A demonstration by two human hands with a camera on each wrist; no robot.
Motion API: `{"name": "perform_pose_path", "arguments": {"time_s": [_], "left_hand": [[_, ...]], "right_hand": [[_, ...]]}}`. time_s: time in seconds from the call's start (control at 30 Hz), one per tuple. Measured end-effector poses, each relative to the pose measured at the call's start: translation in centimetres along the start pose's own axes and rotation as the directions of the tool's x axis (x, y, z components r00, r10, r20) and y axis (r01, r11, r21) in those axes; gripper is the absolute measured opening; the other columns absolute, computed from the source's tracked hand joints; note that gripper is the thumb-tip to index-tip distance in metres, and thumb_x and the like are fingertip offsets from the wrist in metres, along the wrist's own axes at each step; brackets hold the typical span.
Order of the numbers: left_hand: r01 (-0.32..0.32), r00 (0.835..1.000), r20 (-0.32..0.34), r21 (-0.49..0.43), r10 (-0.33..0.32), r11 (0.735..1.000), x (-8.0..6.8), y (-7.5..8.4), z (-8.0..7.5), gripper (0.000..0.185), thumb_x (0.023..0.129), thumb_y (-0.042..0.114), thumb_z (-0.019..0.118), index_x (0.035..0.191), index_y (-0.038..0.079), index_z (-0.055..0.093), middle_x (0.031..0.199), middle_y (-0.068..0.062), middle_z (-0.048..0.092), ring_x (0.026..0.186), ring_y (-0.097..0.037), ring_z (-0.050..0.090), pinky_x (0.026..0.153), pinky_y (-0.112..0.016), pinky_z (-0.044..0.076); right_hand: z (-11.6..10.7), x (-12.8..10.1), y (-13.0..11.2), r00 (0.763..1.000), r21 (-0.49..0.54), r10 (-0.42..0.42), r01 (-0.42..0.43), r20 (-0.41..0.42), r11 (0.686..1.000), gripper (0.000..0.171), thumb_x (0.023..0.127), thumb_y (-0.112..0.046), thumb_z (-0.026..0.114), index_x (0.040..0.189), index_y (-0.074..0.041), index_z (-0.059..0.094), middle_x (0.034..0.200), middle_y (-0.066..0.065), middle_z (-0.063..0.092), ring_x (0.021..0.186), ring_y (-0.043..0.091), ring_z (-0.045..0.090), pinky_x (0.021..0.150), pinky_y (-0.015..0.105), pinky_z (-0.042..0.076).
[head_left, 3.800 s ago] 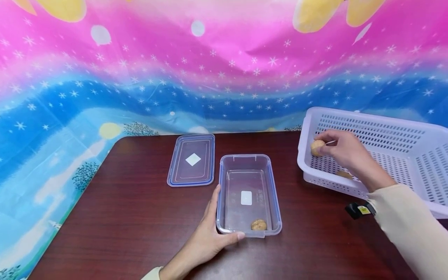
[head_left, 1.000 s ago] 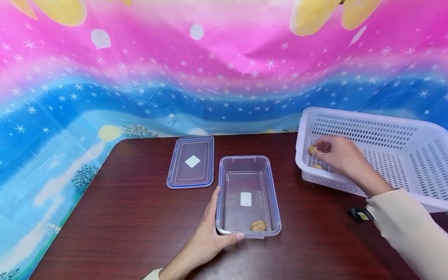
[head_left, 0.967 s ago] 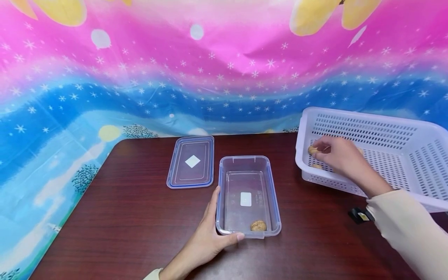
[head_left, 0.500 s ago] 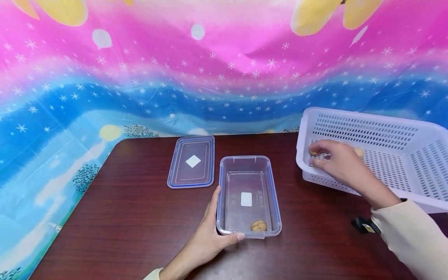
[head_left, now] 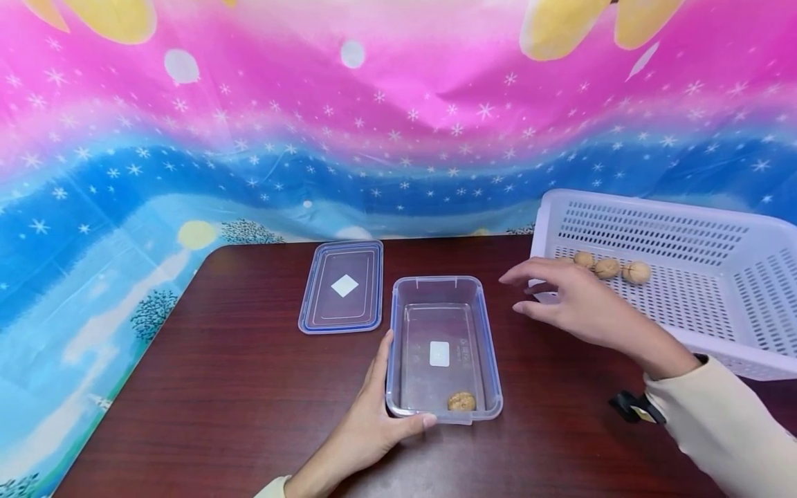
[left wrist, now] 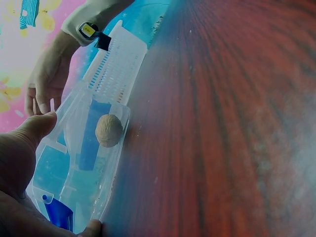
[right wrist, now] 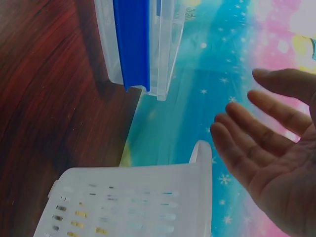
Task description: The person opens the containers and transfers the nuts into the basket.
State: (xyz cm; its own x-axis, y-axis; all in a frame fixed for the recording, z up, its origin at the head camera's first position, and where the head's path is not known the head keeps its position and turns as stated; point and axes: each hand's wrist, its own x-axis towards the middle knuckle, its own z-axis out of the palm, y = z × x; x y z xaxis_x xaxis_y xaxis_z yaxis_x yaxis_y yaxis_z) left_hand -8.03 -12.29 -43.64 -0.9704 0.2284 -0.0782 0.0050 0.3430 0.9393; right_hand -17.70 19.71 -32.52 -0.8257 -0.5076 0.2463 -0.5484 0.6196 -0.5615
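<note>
My left hand [head_left: 364, 415] grips the near left corner of a clear plastic food container [head_left: 492, 346], its thumb over the front rim and its fingers along the left side. One walnut [head_left: 461, 402] lies inside at the near end, and shows through the wall in the left wrist view [left wrist: 109, 131]. My right hand [head_left: 575, 301] hovers over the left rim of a white perforated basket [head_left: 716, 346], fingers apart and holding nothing. In the right wrist view its palm [right wrist: 281, 192] is bare. Three walnuts [head_left: 636, 272] sit in a row on the basket floor, behind that hand.
A clear lid [head_left: 342, 315] with a blue seal lies flat on the dark wooden table [head_left: 249, 387], left of and behind the container. A colourful patterned cloth [head_left: 398, 138] hangs along the table's back edge. The basket stands at the right.
My right hand, pinching a walnut in the basket earlier, has let go and moved left past the rim. Three walnuts now show in a row. My left hand keeps its place.
</note>
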Motion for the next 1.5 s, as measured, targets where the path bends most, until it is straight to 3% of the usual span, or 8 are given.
{"name": "perform_pose_path", "arguments": {"time_s": [0.2,0.33,0.47,0.63,0.87,1.1,1.3,1.5], "left_hand": [[-0.003,1.000,-0.005,0.004,0.003,1.000,0.0,0.1,0.0,0.129,0.074,0.038,0.095,0.167,0.044,0.005,0.175,-0.004,0.017,0.158,-0.028,0.023,0.123,-0.062,0.022],[-0.002,1.000,-0.003,0.005,0.002,1.000,0.0,0.1,0.0,0.129,0.074,0.039,0.095,0.167,0.044,0.005,0.175,-0.005,0.017,0.158,-0.029,0.024,0.123,-0.062,0.022],[-0.002,1.000,-0.002,0.001,0.002,1.000,0.0,0.0,0.0,0.129,0.075,0.039,0.095,0.168,0.042,0.005,0.175,-0.005,0.017,0.157,-0.029,0.025,0.123,-0.061,0.023],[-0.006,1.000,-0.002,0.008,0.006,1.000,0.0,0.0,0.0,0.129,0.075,0.039,0.094,0.168,0.041,0.005,0.175,-0.006,0.017,0.157,-0.030,0.025,0.123,-0.062,0.023],[-0.005,1.000,0.001,0.020,0.005,1.000,0.0,0.0,-0.1,0.129,0.075,0.040,0.094,0.168,0.041,0.004,0.175,-0.007,0.017,0.157,-0.031,0.025,0.123,-0.062,0.023],[-0.004,1.000,-0.004,0.042,0.004,0.999,0.1,0.0,-0.1,0.129,0.075,0.041,0.094,0.168,0.040,0.004,0.175,-0.010,0.017,0.158,-0.032,0.023,0.123,-0.064,0.022],[0.003,1.000,-0.004,0.047,-0.003,0.999,-0.1,0.0,-0.1,0.129,0.075,0.042,0.094,0.168,0.041,0.004,0.175,-0.010,0.017,0.157,-0.032,0.024,0.123,-0.063,0.023],[0.000,1.000,-0.001,0.043,0.000,0.999,0.0,0.0,-0.1,0.130,0.075,0.041,0.094,0.169,0.037,0.004,0.175,-0.009,0.018,0.156,-0.030,0.026,0.123,-0.061,0.023]], "right_hand": [[0.4,0.7,-0.5,0.993,0.106,-0.057,0.046,0.099,0.993,0.035,0.093,-0.009,0.078,0.127,-0.017,0.073,0.126,0.000,0.073,0.108,0.013,0.071,0.094,0.037,0.059],[1.1,1.7,-0.4,0.974,0.223,-0.095,0.048,0.207,0.974,0.035,0.095,-0.003,0.074,0.128,-0.015,0.072,0.127,0.005,0.072,0.114,0.023,0.069,0.095,0.036,0.060],[1.8,3.0,0.0,0.933,0.314,-0.112,-0.001,0.341,0.949,0.038,0.095,0.003,0.070,0.130,-0.010,0.071,0.128,0.009,0.072,0.116,0.033,0.068,0.096,0.035,0.060],[2.7,4.8,0.1,0.850,0.363,-0.139,-0.066,0.508,0.929,0.041,0.093,0.004,0.069,0.132,-0.009,0.071,0.127,0.010,0.072,0.120,0.037,0.066,0.097,0.035,0.059],[4.0,7.0,-0.2,0.711,0.389,-0.220,-0.082,0.668,0.918,0.044,0.090,0.009,0.069,0.132,-0.003,0.069,0.130,0.019,0.069,0.117,0.038,0.068,0.101,0.050,0.057],[5.5,8.7,-0.8,0.573,0.350,-0.171,-0.219,0.802,0.911,0.048,0.086,0.013,0.064,0.132,0.001,0.068,0.128,0.021,0.071,0.116,0.040,0.069,0.088,0.034,0.061],[7.2,9.6,-0.9,0.452,0.277,-0.102,-0.341,0.886,0.898,0.041,0.087,0.014,0.060,0.125,0.001,0.072,0.121,0.019,0.073,0.105,0.030,0.073,0.087,0.039,0.063],[8.4,9.5,-1.5,0.378,0.166,-0.026,-0.343,0.926,0.925,0.043,0.085,0.015,0.060,0.115,-0.009,0.079,0.112,0.008,0.075,0.094,0.020,0.073,0.081,0.040,0.064]]}}
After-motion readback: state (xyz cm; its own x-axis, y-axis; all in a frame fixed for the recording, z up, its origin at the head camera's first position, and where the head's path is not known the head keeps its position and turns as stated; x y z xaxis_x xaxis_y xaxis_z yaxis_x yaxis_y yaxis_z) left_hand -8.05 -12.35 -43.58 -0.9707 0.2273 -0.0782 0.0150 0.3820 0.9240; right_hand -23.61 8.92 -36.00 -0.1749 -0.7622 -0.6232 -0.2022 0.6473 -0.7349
